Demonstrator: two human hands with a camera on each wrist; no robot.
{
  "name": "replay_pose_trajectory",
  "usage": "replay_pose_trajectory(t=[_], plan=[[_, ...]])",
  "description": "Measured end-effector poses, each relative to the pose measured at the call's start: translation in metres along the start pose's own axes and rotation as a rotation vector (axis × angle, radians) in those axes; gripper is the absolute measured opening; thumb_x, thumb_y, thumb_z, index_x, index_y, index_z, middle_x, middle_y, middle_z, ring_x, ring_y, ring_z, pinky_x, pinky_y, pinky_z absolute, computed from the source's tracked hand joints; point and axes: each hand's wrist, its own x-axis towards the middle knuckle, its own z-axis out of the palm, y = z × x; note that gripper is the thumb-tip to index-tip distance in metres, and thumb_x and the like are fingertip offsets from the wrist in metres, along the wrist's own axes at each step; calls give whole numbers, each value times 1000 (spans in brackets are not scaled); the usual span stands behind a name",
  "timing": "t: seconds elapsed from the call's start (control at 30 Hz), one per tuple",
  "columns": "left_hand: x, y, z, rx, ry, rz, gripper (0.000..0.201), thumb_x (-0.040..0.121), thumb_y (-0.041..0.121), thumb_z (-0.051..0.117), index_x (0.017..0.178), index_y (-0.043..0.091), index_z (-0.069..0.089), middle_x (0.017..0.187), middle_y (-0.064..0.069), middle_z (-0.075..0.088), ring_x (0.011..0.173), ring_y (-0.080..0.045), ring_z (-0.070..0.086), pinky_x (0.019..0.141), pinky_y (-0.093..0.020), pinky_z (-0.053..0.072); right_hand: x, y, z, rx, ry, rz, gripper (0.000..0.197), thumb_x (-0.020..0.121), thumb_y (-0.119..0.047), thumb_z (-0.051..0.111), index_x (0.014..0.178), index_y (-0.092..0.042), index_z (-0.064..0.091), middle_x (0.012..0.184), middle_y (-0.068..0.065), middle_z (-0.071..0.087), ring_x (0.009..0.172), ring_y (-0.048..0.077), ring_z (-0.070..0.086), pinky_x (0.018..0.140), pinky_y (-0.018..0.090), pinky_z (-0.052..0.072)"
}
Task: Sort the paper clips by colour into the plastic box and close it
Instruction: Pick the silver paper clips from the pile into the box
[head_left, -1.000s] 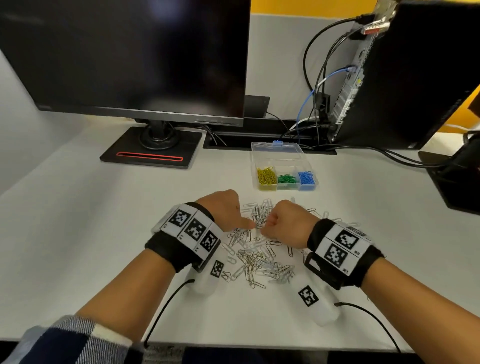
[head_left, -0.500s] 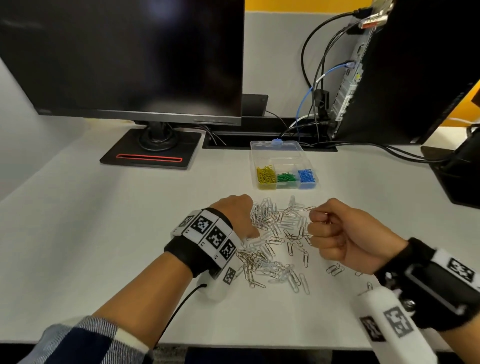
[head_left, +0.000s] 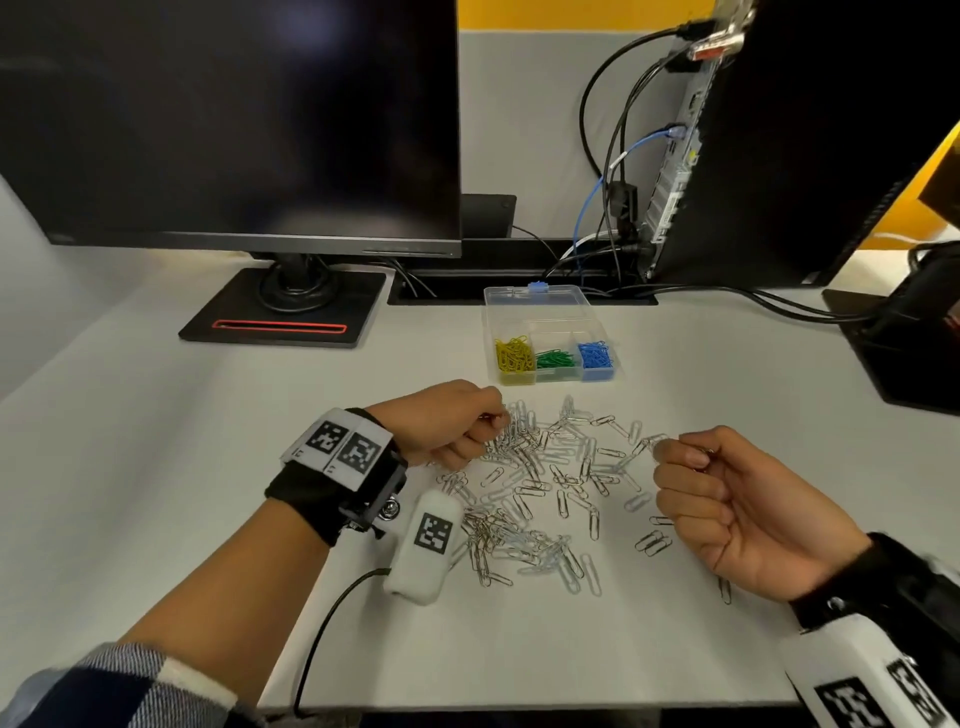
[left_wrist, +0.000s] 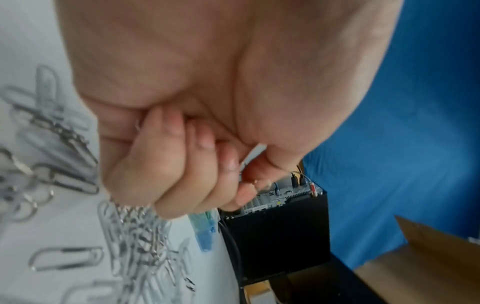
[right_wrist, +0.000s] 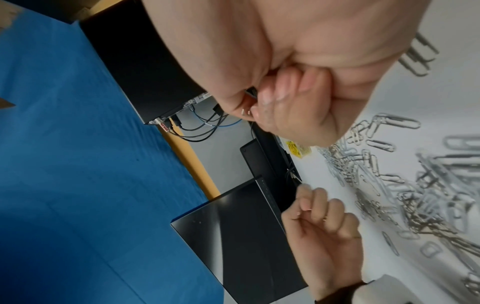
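A clear plastic box (head_left: 540, 325) stands open at the back of the white desk, its lid (head_left: 535, 298) lying flat behind it. Its front row holds yellow clips (head_left: 514, 356), green clips (head_left: 557, 359) and blue clips (head_left: 596, 355). Silver paper clips (head_left: 540, 483) lie scattered in front of it. My left hand (head_left: 493, 421) rests at the pile's left edge, fingers curled, pinching silver clips (left_wrist: 137, 216). My right hand (head_left: 675, 452) is lifted to the pile's right, palm up in a fist, thumb and forefinger pinching silver clips (head_left: 649, 443).
A dark monitor on a black stand (head_left: 283, 306) fills the back left. A computer tower (head_left: 805, 140) with hanging cables (head_left: 613, 208) stands at the back right, and a black device (head_left: 904, 348) sits at the right edge. The desk's front edge (head_left: 519, 706) is close.
My right hand has drawn away from the left hand to the right and turned palm up, carrying silver clips. My left hand stays at the pile's left edge.
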Motion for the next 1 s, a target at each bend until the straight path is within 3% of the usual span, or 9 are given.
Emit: replay_pose_trajectory(t=[0.23,0.4,0.57,0.67,0.73,0.8,0.87,0.93,1.0], plan=[[-4,0,-6,-598,-195,113,20,87,17,31,68,16,37,54,6,25,44,-7,14,36,-17,14,3,10,1,51,-44,-13,36,100,-24,27,80,-10,53,62,-3,30,55,12,28,53,26,32],[-10,5,-23,-767,-111,110,18,84,11,28,70,15,38,54,4,35,36,-5,31,33,-15,15,3,10,-4,113,-46,-13,35,99,-18,32,85,-6,61,65,0,44,59,13,41,57,27,41],[-32,13,-46,-388,202,26,21,78,11,30,60,20,34,53,6,22,45,-9,14,38,-18,9,2,9,-12,79,-5,-15,28,99,-11,37,95,-5,64,71,-2,40,60,12,38,57,26,37],[-46,13,-52,277,521,-94,31,91,14,32,63,14,45,59,-7,38,46,-19,34,44,-22,27,1,5,-13,19,6,-3,30,98,-15,33,85,-11,60,67,-4,32,57,12,28,54,27,32],[-50,5,-58,696,565,-270,44,101,33,34,97,0,62,93,-26,61,82,-37,62,73,-37,49,-1,1,-12,-39,67,3,24,93,-17,40,71,-16,51,62,-4,29,51,12,23,47,27,28],[-50,-8,-61,906,493,-416,63,100,52,31,121,-1,58,118,-23,61,107,-35,60,94,-39,43,-2,-1,-13,-49,67,19,30,97,-24,43,67,-19,42,60,-4,27,50,12,21,45,27,23],[-46,-19,-59,966,415,-431,57,101,49,31,108,2,62,103,-17,65,88,-28,61,86,-34,42,-1,0,-15,-36,9,34,38,104,-31,33,72,-17,45,63,-3,29,53,12,24,49,27,23],[-41,-22,-55,919,373,-345,51,103,40,32,73,7,58,71,-10,58,61,-19,48,73,-29,37,1,2,-18,-29,-21,34,46,108,-32,20,84,-12,54,68,-2,32,57,13,28,53,27,28],[-34,-21,-49,816,372,-228,52,104,35,34,59,12,49,58,-1,49,54,-14,43,66,-28,36,1,5,-22,-42,-9,1,52,108,-28,13,100,-7,59,72,-1,35,61,13,30,57,29,33]])
